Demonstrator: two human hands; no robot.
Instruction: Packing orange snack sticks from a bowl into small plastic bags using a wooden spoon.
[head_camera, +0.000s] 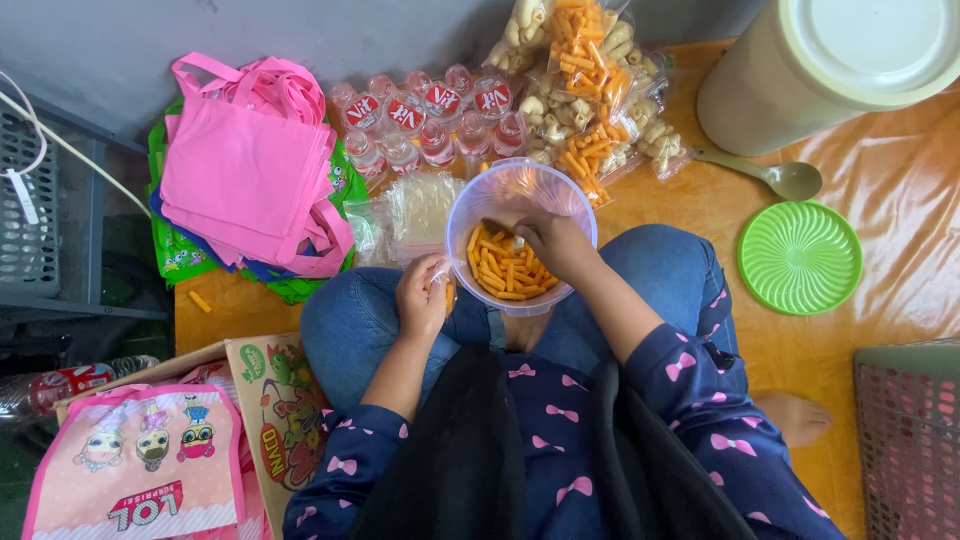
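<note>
At the middle of the frame, the right hand pinches orange snack sticks inside the clear plastic tub; the left hand grips a small clear bag beside it.

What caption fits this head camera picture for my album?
Seated cross-legged, a person's right hand reaches into a clear tub of orange snack sticks while the left hand holds a small plastic bag.

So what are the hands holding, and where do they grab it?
The left hand pinches a small clear plastic bag by its top. The right hand reaches into the clear plastic tub of orange snack sticks; its grip is hidden.
</note>
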